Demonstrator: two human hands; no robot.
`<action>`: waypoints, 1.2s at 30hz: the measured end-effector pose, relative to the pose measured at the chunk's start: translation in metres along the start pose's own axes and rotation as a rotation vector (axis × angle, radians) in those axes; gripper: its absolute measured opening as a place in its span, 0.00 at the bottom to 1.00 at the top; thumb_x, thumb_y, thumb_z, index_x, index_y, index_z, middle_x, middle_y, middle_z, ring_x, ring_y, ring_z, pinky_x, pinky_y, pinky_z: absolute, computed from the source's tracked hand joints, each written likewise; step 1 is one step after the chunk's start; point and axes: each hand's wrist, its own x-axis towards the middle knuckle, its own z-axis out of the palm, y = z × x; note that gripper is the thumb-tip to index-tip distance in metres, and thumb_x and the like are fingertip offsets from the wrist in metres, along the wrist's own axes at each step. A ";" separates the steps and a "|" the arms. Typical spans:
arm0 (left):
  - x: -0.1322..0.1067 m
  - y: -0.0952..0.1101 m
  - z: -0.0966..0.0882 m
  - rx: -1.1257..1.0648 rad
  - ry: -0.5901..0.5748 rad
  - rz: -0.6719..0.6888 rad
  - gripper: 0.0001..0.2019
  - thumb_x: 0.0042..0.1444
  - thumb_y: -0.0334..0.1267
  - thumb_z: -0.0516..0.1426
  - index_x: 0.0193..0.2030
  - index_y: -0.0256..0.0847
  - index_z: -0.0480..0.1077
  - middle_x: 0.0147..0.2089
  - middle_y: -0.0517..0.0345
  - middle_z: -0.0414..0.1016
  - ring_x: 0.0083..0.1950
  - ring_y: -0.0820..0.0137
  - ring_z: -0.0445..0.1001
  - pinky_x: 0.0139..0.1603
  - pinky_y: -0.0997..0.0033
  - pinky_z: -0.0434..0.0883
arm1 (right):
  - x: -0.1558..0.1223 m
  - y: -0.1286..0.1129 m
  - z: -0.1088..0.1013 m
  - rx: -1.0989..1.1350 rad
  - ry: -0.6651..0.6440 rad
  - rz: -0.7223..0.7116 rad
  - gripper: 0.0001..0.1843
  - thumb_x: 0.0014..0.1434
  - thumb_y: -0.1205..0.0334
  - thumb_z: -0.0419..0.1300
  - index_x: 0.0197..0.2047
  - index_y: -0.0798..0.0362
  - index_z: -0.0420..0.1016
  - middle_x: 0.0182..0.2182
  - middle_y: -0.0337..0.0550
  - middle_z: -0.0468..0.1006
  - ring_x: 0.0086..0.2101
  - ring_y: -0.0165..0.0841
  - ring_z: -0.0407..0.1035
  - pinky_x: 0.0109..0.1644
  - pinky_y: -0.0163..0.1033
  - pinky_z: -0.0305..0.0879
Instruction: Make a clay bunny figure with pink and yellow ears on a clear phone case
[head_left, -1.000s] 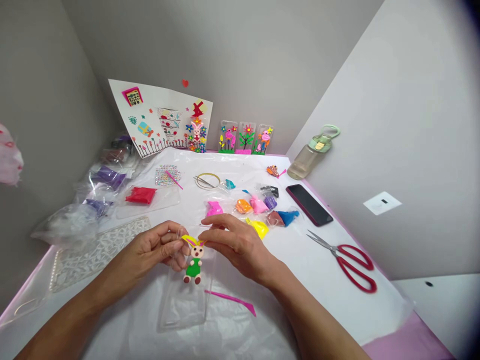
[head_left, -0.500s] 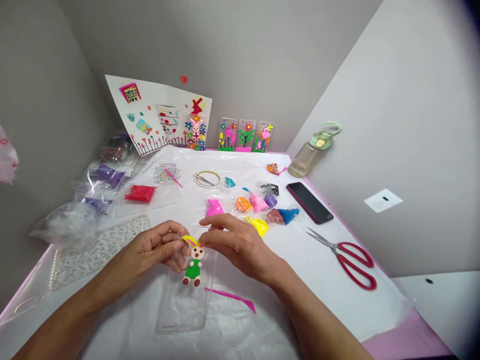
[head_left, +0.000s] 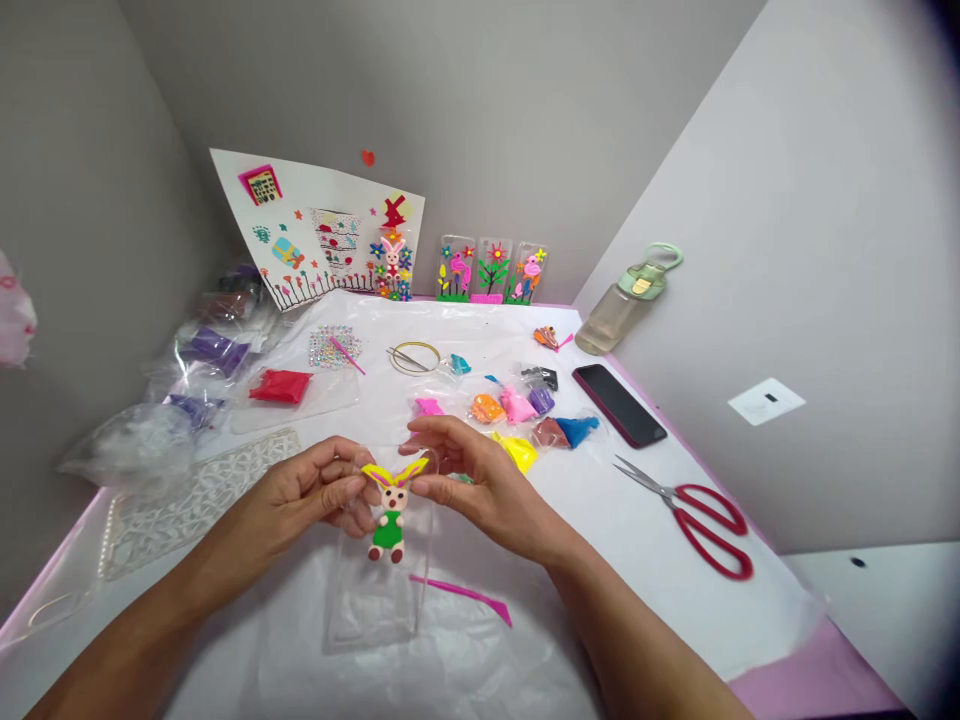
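Observation:
A clear phone case (head_left: pixel 373 610) is held by its upper end between my two hands, its lower end toward me. On it sits a clay rabbit (head_left: pixel 388 528) with a green body, cream head, brown feet and yellow-and-pink ears. My left hand (head_left: pixel 330 487) grips the case's upper left edge, thumb near the left ear. At the upper right edge, my right hand (head_left: pixel 472 480) closes on the case with its thumb by the right ear; its other fingers are partly hidden behind. A pink plastic clay tool (head_left: pixel 469 597) lies on the sheet right of the case.
Bagged clay, such as a yellow packet (head_left: pixel 516 452), lies beyond my right hand. Red-handled scissors (head_left: pixel 709 520) and a phone (head_left: pixel 619 405) are at right, near a bottle (head_left: pixel 630 300). At left lie a perforated white sheet (head_left: pixel 199 500) and red clay (head_left: pixel 280 386). Decorated cases (head_left: pixel 493 270) stand behind.
My right hand's fingers have shifted from over the right ear to the case's edge, uncovering that ear. The case's lower end has moved slightly up and right.

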 end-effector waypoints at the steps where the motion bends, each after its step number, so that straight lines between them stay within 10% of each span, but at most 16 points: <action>1: 0.000 -0.001 0.000 0.000 0.003 0.003 0.08 0.68 0.45 0.56 0.50 0.48 0.68 0.40 0.62 0.82 0.39 0.66 0.83 0.43 0.65 0.79 | 0.001 0.001 0.003 0.059 0.011 0.026 0.24 0.61 0.57 0.68 0.58 0.48 0.68 0.48 0.44 0.79 0.43 0.33 0.76 0.49 0.41 0.72; 8: 0.001 0.001 0.005 -0.010 0.024 0.009 0.09 0.68 0.46 0.57 0.49 0.46 0.69 0.41 0.59 0.81 0.40 0.65 0.82 0.44 0.63 0.78 | 0.003 0.006 0.021 0.175 0.094 0.090 0.18 0.58 0.61 0.67 0.51 0.50 0.71 0.33 0.36 0.77 0.32 0.29 0.72 0.39 0.36 0.68; 36: 0.000 0.001 0.005 0.021 0.035 -0.011 0.10 0.68 0.46 0.56 0.51 0.46 0.66 0.43 0.57 0.81 0.40 0.63 0.82 0.46 0.60 0.78 | 0.004 0.007 0.021 0.371 0.098 0.091 0.15 0.60 0.56 0.66 0.48 0.52 0.71 0.31 0.36 0.76 0.31 0.28 0.72 0.39 0.36 0.72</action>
